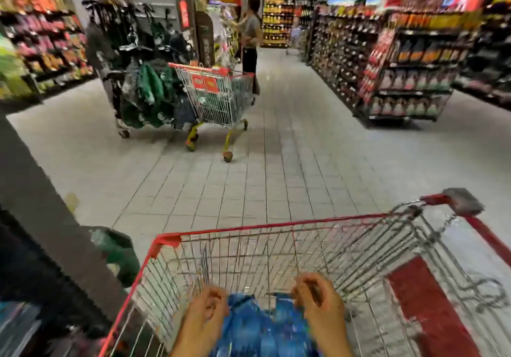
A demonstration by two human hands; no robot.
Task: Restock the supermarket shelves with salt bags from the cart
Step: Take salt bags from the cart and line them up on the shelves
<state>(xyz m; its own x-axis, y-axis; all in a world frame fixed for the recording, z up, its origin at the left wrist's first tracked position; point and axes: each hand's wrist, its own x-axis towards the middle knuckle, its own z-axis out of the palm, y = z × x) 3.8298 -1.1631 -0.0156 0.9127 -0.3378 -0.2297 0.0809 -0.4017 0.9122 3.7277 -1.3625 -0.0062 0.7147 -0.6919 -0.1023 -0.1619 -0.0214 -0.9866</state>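
Note:
A wire shopping cart with red rim (276, 225) fills the bottom of the head view. Inside it lie blue salt bags (260, 326), blurred by motion. My left hand (206, 312) grips the left side of the top blue bag with curled fingers. On the bag's right side, my right hand (318, 298) holds it the same way. Both hands are inside the cart basket. A shelf unit (41, 246) stands close at the left, dark and blurred.
Another cart (218, 94) with red signs stands ahead, beside a rack of dark and green clothing (143, 80). A person (250, 36) stands behind it. Stocked shelves (401, 66) line the right; more shelves (41, 38) at the left. Tiled floor (290, 149) lies between.

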